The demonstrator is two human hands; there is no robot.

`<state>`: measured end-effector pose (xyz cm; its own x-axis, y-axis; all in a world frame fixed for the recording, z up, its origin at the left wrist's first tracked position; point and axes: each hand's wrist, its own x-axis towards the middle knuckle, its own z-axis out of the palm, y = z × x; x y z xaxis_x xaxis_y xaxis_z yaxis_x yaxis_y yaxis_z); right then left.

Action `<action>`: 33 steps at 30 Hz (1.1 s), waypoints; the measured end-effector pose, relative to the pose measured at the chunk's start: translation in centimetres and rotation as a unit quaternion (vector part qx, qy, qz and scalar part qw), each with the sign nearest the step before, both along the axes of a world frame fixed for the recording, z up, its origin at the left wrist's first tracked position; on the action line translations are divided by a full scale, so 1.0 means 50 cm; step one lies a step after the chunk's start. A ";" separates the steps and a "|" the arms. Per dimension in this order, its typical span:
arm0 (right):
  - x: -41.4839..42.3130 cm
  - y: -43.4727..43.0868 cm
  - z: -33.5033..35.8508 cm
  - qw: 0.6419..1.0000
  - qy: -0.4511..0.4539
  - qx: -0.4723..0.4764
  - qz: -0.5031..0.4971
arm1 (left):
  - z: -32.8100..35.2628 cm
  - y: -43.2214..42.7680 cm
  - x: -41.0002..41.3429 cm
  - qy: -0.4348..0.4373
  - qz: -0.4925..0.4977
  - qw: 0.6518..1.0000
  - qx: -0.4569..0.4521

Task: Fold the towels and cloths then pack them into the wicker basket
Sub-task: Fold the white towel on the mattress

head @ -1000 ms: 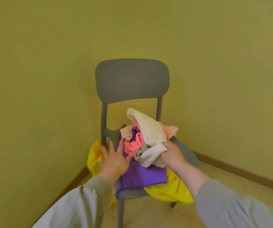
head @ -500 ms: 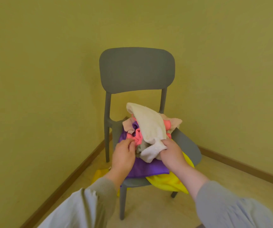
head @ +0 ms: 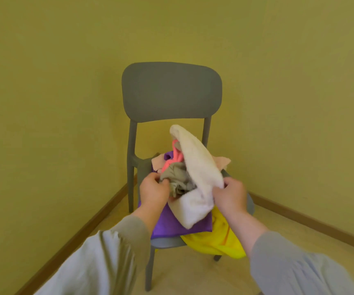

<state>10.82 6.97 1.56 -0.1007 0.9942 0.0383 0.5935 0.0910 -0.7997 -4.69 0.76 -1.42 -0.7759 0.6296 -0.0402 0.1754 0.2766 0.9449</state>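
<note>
A heap of cloths lies on the seat of a grey chair (head: 171, 90). On top is a cream towel (head: 197, 167), raised above the heap; my right hand (head: 229, 196) grips its lower part. My left hand (head: 153, 191) pinches a grey-green cloth (head: 177, 177) in the middle of the heap. Under them lie a pink cloth (head: 172, 158), a beige cloth (head: 221, 161), a purple cloth (head: 171, 224) and a yellow cloth (head: 216, 241) that hangs over the seat's front edge. No wicker basket is in view.
The chair stands in a corner of yellow-green walls with a brown skirting board (head: 312, 220) along the floor. Pale floor (head: 193, 273) spreads around the chair legs.
My left hand moved from the purple cloth to the heap and took hold of the grey-green cloth. My right hand lifted the cream towel higher.
</note>
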 end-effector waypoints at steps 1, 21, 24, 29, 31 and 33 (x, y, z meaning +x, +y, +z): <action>0.001 0.007 0.013 0.999 0.046 0.020 -0.019 | 0.005 0.004 -0.002 0.002 0.012 1.000 0.023; -0.043 0.081 0.242 0.865 0.491 -0.094 -0.038 | 0.038 0.058 0.012 0.623 -0.227 0.720 -0.207; -0.028 0.081 0.279 0.801 0.584 -0.128 -0.042 | 0.042 0.046 0.022 0.630 -0.277 0.682 -0.248; -0.010 0.083 0.301 0.768 0.622 -0.149 -0.034 | 0.039 0.028 0.041 0.562 -0.286 0.704 -0.327; -0.011 0.083 0.305 0.776 0.613 -0.146 -0.026 | 0.039 0.026 0.041 0.534 -0.259 0.741 -0.315; -0.015 0.072 0.298 0.848 0.520 -0.100 -0.016 | 0.028 0.029 0.034 0.545 -0.220 0.767 -0.257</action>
